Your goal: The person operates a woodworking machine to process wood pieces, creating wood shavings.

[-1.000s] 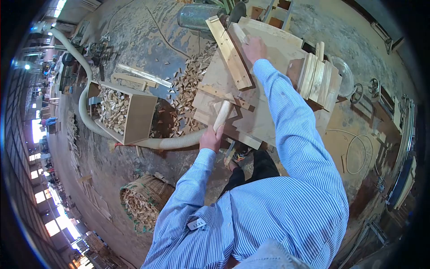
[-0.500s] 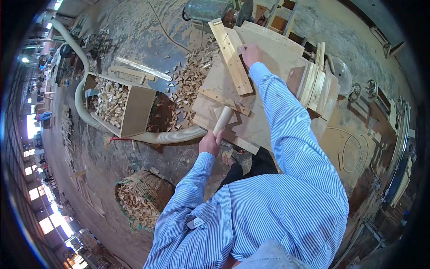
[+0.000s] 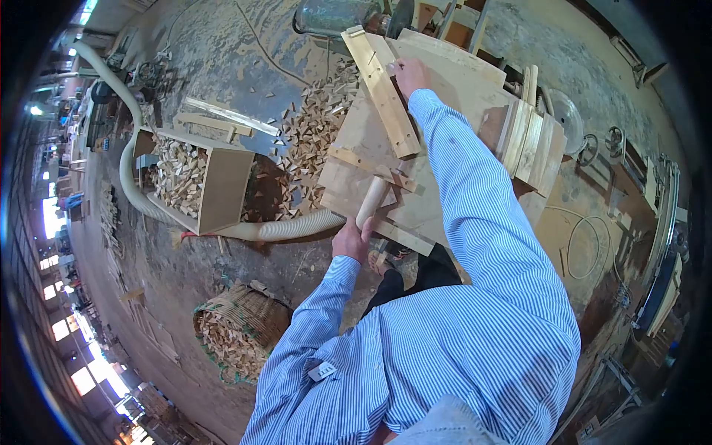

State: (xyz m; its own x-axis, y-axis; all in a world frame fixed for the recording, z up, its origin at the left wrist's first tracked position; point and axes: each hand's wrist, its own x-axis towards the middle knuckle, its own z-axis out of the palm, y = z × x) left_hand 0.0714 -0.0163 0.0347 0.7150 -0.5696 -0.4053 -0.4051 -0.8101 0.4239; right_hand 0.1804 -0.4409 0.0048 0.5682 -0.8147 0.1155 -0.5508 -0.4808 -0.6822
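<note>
My left hand point(image 3: 350, 240) is closed around the near end of a round, pale wooden rod point(image 3: 373, 199). The rod's far end lies over the worktable, beside a short crosswise wooden strip point(image 3: 354, 157). Farther out, my right hand point(image 3: 411, 77) is at the right edge of a long wooden plank point(image 3: 384, 96), which lies at a slant across the tabletop. Its fingers are curled by a small pale thing at the plank's edge, too small to name. Both hands are over the board-topped worktable point(image 3: 452, 96).
Wood offcuts point(image 3: 315, 133) are heaped on the floor left of the table. An open box point(image 3: 226, 189) and a wicker basket point(image 3: 248, 319) hold more. A ribbed hose point(image 3: 289, 226) runs toward the table. Stacked wooden strips point(image 3: 526, 144) and a circular blade point(image 3: 567, 122) are at right.
My right hand has shifted slightly farther away along the plank. My left hand and the rod have moved very little. The whole view has shifted slightly.
</note>
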